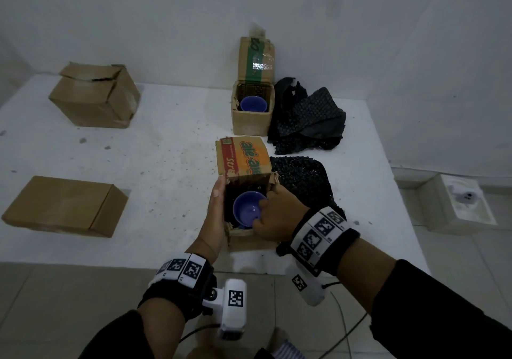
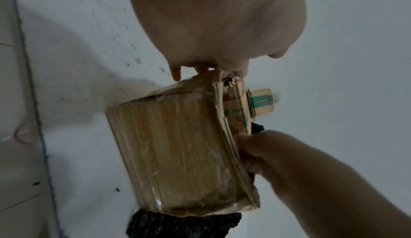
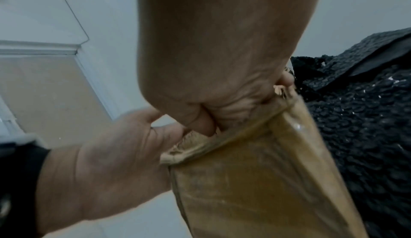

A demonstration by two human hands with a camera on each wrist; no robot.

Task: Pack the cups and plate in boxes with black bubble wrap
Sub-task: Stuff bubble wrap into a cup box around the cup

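A near cardboard box point(image 1: 250, 238) with an orange and red flap stands open at the table's front edge. Inside it lies a blue cup point(image 1: 247, 211) against a dark lining. My right hand point(image 1: 273, 220) reaches in from the right and grips the cup's rim. My left hand point(image 1: 217, 209) holds the box's left wall, fingers outside and thumb at the torn rim point(image 2: 231, 81). The right wrist view shows my right hand's fingers point(image 3: 204, 124) curled down into the box point(image 3: 255, 180). A far open box point(image 1: 250, 121) holds another blue cup point(image 1: 253, 103). No plate shows.
Black bubble wrap point(image 1: 307, 120) is heaped right of the far box, and a flat sheet point(image 1: 303, 184) lies under and right of the near box. Two closed brown boxes point(image 1: 95, 95) point(image 1: 65, 206) sit at the left. Tiled floor lies past the front edge.
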